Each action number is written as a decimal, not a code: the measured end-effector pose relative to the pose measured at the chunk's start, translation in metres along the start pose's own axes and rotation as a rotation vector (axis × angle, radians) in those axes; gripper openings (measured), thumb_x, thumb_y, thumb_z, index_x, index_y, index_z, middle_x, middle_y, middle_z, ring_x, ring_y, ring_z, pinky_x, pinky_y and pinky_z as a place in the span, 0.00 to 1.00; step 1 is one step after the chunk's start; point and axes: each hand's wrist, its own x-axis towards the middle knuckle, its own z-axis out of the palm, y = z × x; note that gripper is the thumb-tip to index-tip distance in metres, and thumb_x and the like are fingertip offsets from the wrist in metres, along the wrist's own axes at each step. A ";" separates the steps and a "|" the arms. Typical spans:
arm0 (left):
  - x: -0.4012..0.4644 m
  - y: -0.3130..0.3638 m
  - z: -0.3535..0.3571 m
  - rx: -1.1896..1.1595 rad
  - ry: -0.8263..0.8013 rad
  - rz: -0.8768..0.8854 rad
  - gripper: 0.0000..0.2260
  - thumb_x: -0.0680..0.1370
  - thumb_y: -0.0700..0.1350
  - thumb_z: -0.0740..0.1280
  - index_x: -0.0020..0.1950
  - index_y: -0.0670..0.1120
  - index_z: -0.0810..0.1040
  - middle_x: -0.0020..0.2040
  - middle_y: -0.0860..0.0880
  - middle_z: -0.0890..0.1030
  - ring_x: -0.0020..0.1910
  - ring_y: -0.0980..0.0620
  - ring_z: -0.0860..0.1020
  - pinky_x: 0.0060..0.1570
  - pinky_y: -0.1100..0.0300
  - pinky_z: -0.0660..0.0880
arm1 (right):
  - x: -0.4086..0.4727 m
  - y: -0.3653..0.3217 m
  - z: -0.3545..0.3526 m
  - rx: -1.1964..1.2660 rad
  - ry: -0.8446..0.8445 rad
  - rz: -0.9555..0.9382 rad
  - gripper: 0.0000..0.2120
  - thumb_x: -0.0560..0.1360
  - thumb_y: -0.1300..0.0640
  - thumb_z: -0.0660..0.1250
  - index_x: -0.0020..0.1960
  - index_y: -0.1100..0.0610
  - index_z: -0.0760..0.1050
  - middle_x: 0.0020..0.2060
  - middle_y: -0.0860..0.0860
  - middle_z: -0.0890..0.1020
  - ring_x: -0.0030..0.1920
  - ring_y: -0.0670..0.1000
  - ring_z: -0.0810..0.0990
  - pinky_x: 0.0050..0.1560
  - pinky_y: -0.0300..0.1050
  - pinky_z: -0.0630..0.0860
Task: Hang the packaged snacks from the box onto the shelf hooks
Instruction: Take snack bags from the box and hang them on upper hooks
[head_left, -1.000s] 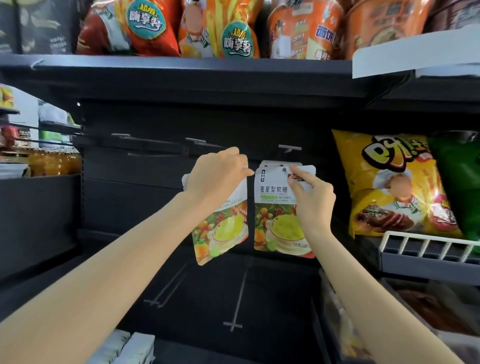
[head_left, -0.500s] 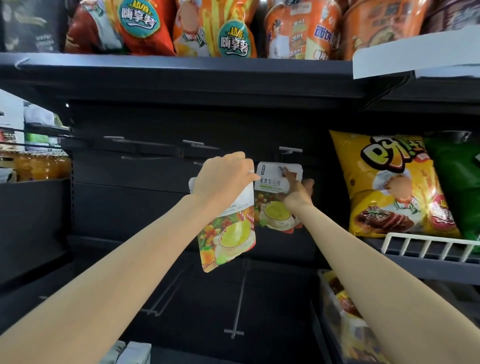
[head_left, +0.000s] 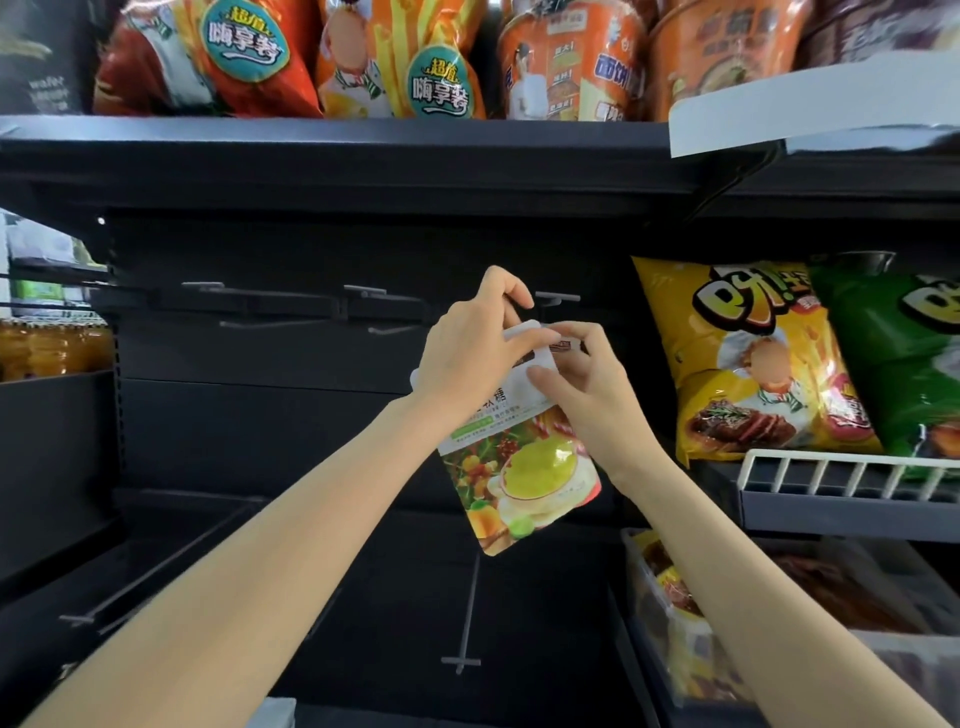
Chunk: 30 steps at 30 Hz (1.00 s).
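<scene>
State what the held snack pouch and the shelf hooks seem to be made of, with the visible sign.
Snack pouch: glossy printed plastic film, probably; it shows sheen and bends in both hands.
Shelf hooks: thin, straight grey prongs, likely metal wire, perhaps coated.

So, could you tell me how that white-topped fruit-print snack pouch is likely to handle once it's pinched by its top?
The white-topped fruit-print snack pouch probably flexes: its top edge curves between both hands. It seems light, dangling tilted from fingertip pinches alone. Its glossy film may be slippery.
</scene>
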 end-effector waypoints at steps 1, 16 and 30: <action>0.000 0.002 0.002 -0.023 0.006 0.003 0.14 0.75 0.52 0.69 0.54 0.46 0.70 0.35 0.55 0.77 0.32 0.58 0.75 0.33 0.62 0.73 | 0.000 0.001 0.000 -0.001 0.001 -0.002 0.16 0.77 0.59 0.66 0.60 0.47 0.65 0.46 0.51 0.82 0.47 0.49 0.82 0.47 0.50 0.82; -0.026 -0.030 0.014 -0.234 -0.235 -0.168 0.25 0.76 0.43 0.69 0.69 0.57 0.63 0.55 0.53 0.78 0.50 0.57 0.80 0.48 0.66 0.77 | 0.010 0.034 -0.007 -0.140 0.275 0.067 0.20 0.80 0.60 0.59 0.67 0.40 0.70 0.53 0.52 0.79 0.34 0.45 0.73 0.32 0.34 0.73; -0.022 -0.046 0.023 -0.109 -0.279 -0.201 0.30 0.75 0.45 0.70 0.74 0.55 0.62 0.56 0.51 0.78 0.48 0.56 0.78 0.46 0.66 0.75 | 0.019 0.046 -0.003 -0.178 0.276 0.131 0.19 0.79 0.61 0.59 0.68 0.46 0.71 0.50 0.56 0.79 0.22 0.44 0.67 0.21 0.30 0.63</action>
